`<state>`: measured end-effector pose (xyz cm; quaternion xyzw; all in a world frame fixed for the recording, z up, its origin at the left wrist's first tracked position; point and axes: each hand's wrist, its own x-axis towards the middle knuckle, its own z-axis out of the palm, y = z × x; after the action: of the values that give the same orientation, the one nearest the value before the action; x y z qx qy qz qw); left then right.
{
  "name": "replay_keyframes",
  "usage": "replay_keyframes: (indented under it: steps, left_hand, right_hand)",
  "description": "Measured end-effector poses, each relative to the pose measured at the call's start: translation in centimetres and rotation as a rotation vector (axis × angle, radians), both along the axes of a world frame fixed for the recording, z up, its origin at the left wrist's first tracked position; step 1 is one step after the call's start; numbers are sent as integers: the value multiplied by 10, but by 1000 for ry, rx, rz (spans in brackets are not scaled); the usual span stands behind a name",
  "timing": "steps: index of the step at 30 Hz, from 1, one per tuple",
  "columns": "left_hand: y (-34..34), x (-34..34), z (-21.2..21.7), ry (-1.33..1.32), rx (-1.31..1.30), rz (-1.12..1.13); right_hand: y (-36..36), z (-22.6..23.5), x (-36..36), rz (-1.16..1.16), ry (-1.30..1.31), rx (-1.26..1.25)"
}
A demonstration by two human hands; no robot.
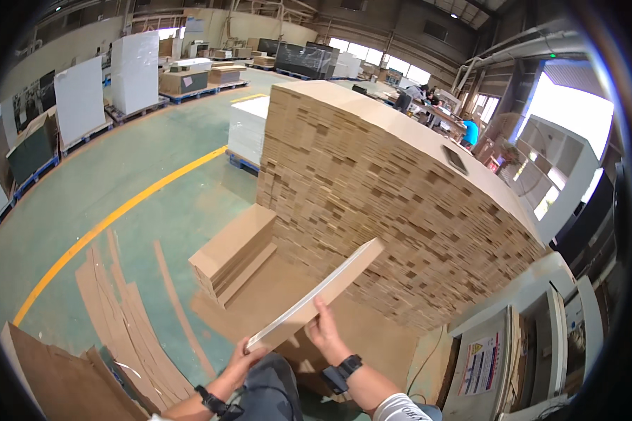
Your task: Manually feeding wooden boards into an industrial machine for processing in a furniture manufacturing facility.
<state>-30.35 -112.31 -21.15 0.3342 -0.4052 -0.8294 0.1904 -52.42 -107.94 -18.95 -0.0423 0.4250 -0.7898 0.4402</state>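
Observation:
A long, narrow brown board (344, 277) with a whitish edge slants up and away in front of my body. My left hand (243, 359) is closed around its near end. My right hand (326, 331) grips its right side near the middle, thumb up against the face; the other fingers are partly hidden. Beyond the board's far end rises a big stack of brown boards (372, 168), its layered strip ends facing me. To the left of that, a smaller pile of long brown boards (235, 245) lies low on a brown sheet (249, 309).
Loose brown strips (130, 309) lie on the green floor at left. A dark phone-like object (455, 160) rests on the big stack. Close at right stands a grey machine cabinet (481, 358) with a warning label. An open carton (49, 372) is at lower left; people (470, 131) work far off.

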Motion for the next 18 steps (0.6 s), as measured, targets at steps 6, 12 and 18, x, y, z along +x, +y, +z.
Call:
replay_keyframes:
  steps: [6, 12, 18]
  left_hand:
    - [-73, 28, -120, -224, 228, 321]
    - [-139, 15, -214, -308, 243, 618]
    - [-190, 8, -294, -256, 244, 669]
  right_hand:
    - [-135, -144, 16, 389, -87, 240]
    - [-231, -261, 17, 531, -281, 396]
    - [-277, -309, 28, 531, -172, 349]
